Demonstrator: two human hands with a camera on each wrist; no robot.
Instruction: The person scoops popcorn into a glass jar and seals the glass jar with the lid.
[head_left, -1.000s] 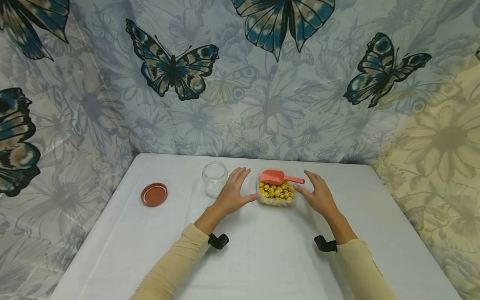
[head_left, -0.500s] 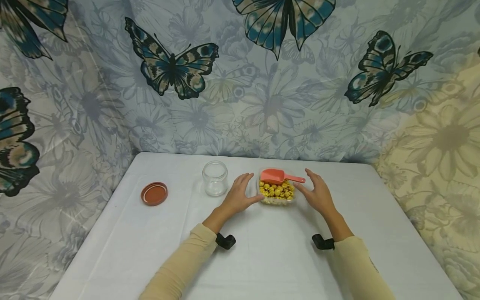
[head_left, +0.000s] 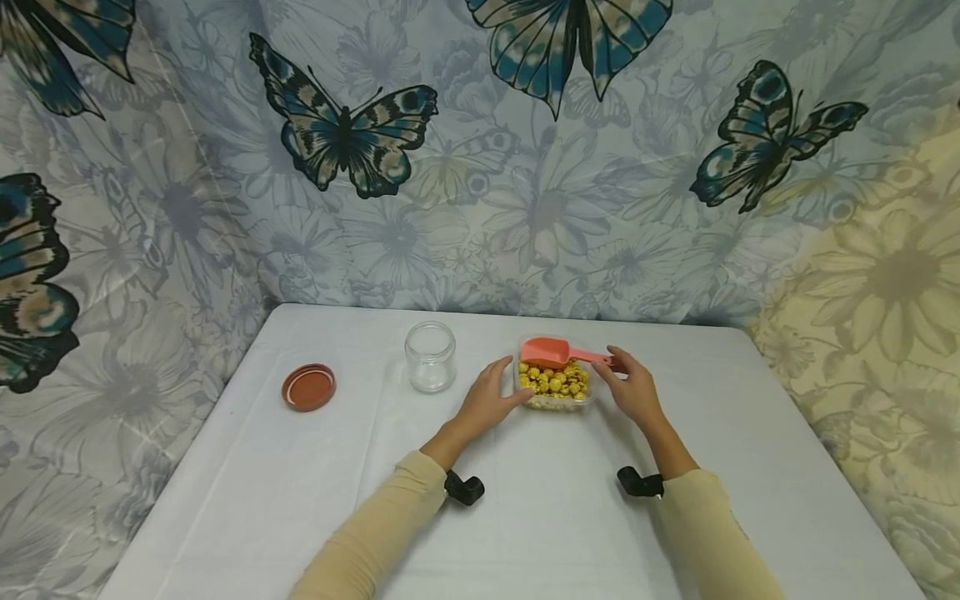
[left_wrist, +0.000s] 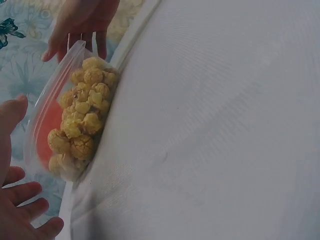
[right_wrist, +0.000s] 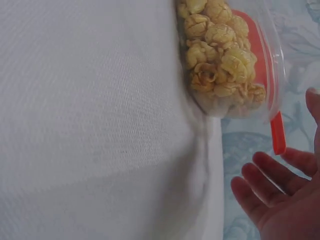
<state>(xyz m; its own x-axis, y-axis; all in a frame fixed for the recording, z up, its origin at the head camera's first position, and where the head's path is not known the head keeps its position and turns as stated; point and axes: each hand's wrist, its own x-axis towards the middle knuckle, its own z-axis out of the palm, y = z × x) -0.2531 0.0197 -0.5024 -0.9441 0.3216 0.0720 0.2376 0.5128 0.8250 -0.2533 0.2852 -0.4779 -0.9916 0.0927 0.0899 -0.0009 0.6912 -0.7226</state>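
Observation:
A clear plastic container (head_left: 558,405) of yellow popcorn (left_wrist: 81,107) stands on the white table. On top of the popcorn lies a red-orange scoop (head_left: 546,352), its handle sticking out over the right rim. My left hand (head_left: 486,402) is beside the container's left side, thumb near the front left corner and fingers spread. On the opposite side, my right hand (head_left: 634,392) has its fingertips right at the end of the scoop handle (right_wrist: 278,134). In the right wrist view its fingers are spread and extended, not curled round the handle.
An uncovered glass jar (head_left: 430,358) stands left of the container, near the back of the table. Farther left lies a round brown lid (head_left: 308,388). Behind the white tabletop (head_left: 555,517) hangs a butterfly-patterned cloth (head_left: 540,208).
My left hand has moved right, away from the jar and closer to the container. My right hand has shifted slightly left, its fingers now overlapping the scoop handle's end. The container has not moved.

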